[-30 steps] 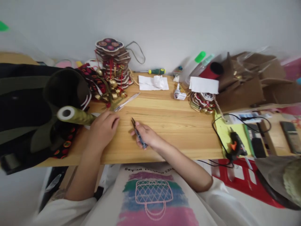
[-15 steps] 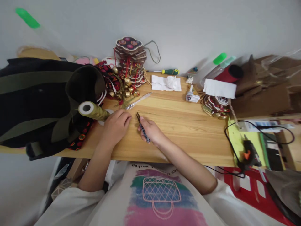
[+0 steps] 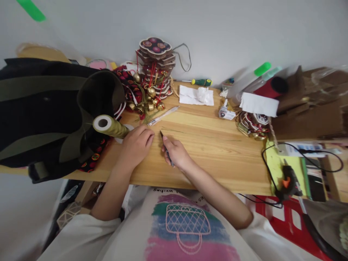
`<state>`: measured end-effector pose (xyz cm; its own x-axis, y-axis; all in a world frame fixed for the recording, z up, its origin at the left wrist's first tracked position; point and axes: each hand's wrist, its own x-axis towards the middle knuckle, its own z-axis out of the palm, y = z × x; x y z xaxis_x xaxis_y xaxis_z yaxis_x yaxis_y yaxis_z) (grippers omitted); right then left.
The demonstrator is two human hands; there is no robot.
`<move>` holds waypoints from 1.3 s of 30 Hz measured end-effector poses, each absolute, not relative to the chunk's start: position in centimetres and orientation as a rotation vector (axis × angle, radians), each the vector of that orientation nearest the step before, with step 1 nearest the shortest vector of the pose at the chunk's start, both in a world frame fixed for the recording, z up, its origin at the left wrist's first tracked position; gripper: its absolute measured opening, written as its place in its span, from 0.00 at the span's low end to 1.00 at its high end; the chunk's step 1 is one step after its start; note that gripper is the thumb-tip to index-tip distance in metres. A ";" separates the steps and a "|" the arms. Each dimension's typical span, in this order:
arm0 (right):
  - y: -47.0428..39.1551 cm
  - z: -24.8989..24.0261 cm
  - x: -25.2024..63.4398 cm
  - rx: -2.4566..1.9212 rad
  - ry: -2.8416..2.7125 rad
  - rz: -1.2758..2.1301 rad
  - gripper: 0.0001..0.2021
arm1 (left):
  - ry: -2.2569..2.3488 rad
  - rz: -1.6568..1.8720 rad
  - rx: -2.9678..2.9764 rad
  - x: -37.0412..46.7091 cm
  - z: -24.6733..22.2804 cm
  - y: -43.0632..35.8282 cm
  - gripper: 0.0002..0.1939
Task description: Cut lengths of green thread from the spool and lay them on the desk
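Observation:
My right hand (image 3: 175, 152) is wrapped round dark thread snips (image 3: 167, 150), their pointed tip directed away from me and a little to the left. My left hand (image 3: 137, 143) rests on the table just left of that tip, with its fingers curled together; whatever they may pinch is hidden. Beside its knuckles leans a spool of olive-gold thread (image 3: 111, 126). Beyond the fingers lies a clear pen-like tool (image 3: 163, 116). Brass bells (image 3: 151, 92) on red cords hang from a stack of flower-shaped patterned pieces (image 3: 155, 47) at the back.
Black and olive fabric (image 3: 40, 108) covers the table's left side. Along the back lie a screwdriver (image 3: 201, 82), a white tissue (image 3: 189, 95) and a small glue bottle (image 3: 227, 110). On the right are a glue gun (image 3: 289, 177) with its cable and a cardboard box (image 3: 307, 116).
The view has shifted slightly, so the table's things appear a little further right. The snips have turned and look narrower. Both hands stay in nearly the same place.

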<state>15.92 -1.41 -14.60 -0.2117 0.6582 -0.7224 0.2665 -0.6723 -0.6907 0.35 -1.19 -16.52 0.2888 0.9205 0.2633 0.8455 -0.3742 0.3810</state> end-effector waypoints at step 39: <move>-1.5 -14.7 16.0 -1.758 -1.110 1.936 0.24 | 1.650 0.657 2.342 0.4 -16.3 -1.2 0.14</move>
<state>16.00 -1.51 -14.66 -0.2061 0.6749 -0.7086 0.2704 -0.6566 -0.7041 0.40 -1.20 -16.28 0.2771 0.9304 0.2400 0.8406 -0.3557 0.4085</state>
